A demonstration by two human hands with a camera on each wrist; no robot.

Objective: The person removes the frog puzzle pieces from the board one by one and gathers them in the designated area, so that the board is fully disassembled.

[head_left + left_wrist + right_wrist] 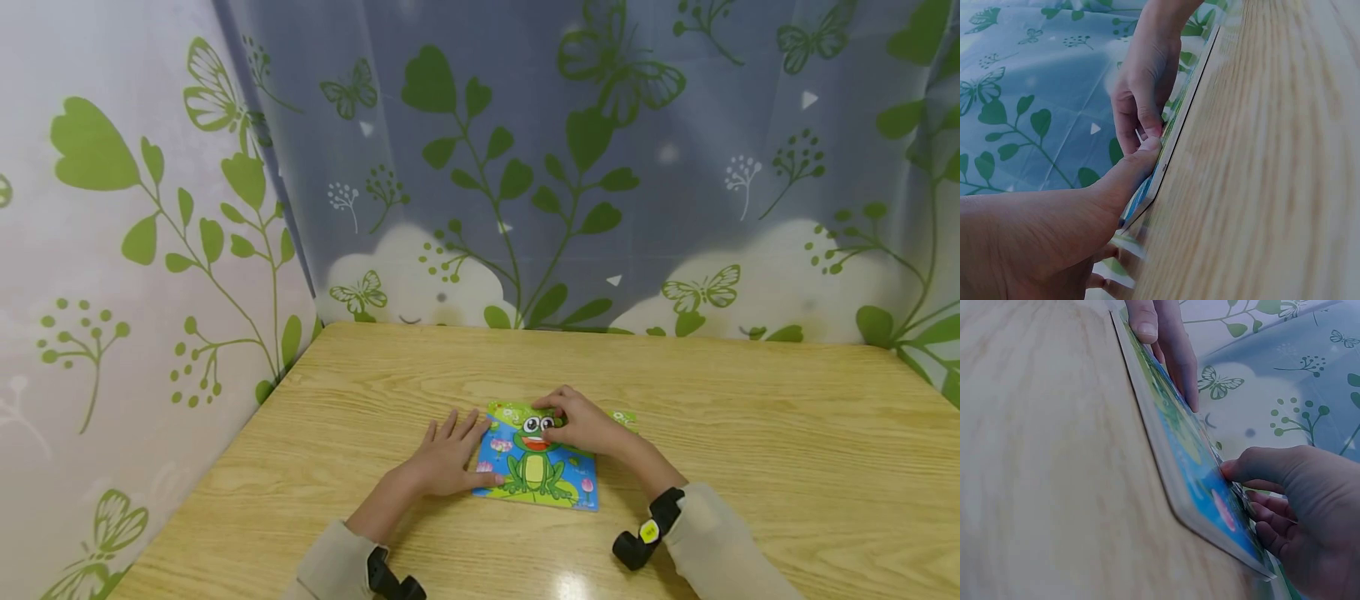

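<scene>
A flat jigsaw puzzle (534, 475) with a smiling green frog on blue water lies on the table. My left hand (446, 460) is at its left side, fingers spread and straight, with the thumb resting on the lower left edge. Over the upper right part, my right hand (588, 425) bends its thumb and fingers around a puzzle piece (547, 423) by the frog's eye. The right wrist view shows the right thumb and curled fingers at the board's surface, hiding much of the piece. A green flowered part (624, 417) shows beyond the right hand.
The wooden table (787, 450) stretches out around the puzzle on all sides. A grey-blue curtain (517, 208) with leaves and butterflies hangs behind its far edge, and a pale patterned sheet (150, 292) hangs on the left.
</scene>
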